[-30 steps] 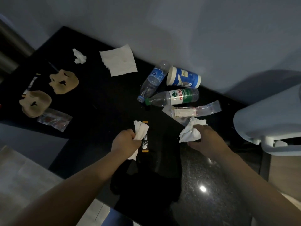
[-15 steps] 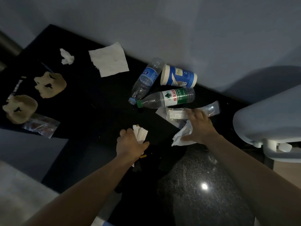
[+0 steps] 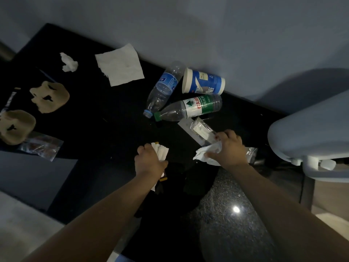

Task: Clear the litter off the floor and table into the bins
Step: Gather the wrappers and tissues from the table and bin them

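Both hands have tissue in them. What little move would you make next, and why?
Probably lift the right hand clear of the table: it grips a crumpled tissue and its fingers seem to lie curled over the clear wrapper too. The left hand holds a folded tissue, so it cannot help.

1. table (image 3: pixel 226 214): dark polished stone look, speckled, glossy.
2. blue-label bottle (image 3: pixel 163 89) and green-label bottle (image 3: pixel 188 108): clear smooth plastic.
3. napkin (image 3: pixel 120 65), folded tissue (image 3: pixel 161 151), crumpled tissue (image 3: pixel 205 155): soft matt white paper.
4. wrapper (image 3: pixel 40 146): clear shiny crinkled film.
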The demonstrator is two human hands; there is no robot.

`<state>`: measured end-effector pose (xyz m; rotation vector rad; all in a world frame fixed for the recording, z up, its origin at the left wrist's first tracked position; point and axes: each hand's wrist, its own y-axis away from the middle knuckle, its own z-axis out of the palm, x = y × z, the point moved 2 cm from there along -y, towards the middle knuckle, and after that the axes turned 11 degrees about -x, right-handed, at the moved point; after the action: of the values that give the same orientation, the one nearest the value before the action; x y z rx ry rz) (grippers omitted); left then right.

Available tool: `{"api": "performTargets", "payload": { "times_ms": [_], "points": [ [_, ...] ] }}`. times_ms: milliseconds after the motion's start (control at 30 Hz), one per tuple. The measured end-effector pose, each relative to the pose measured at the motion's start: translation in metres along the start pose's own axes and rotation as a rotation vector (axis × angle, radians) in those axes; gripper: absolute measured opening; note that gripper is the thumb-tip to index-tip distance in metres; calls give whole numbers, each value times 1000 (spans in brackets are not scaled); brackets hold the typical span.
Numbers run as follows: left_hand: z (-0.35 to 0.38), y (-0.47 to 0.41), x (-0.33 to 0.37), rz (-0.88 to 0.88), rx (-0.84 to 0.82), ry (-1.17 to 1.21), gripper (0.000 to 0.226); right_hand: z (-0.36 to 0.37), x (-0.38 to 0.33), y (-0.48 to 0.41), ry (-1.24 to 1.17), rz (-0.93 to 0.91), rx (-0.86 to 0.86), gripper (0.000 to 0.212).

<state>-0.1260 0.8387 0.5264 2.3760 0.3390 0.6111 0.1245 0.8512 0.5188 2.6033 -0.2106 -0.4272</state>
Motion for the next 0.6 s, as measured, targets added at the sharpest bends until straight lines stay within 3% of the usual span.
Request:
{"api": "performTargets", "payload": {
  "times_ms": [400, 600],
  "points": [
    [1, -4, 0, 15, -13, 76, 54, 5, -16, 3, -50, 45, 45, 35],
    [0, -5, 1, 31, -25, 46, 55, 3, -19, 0, -78, 73, 102, 27]
  ]
}}
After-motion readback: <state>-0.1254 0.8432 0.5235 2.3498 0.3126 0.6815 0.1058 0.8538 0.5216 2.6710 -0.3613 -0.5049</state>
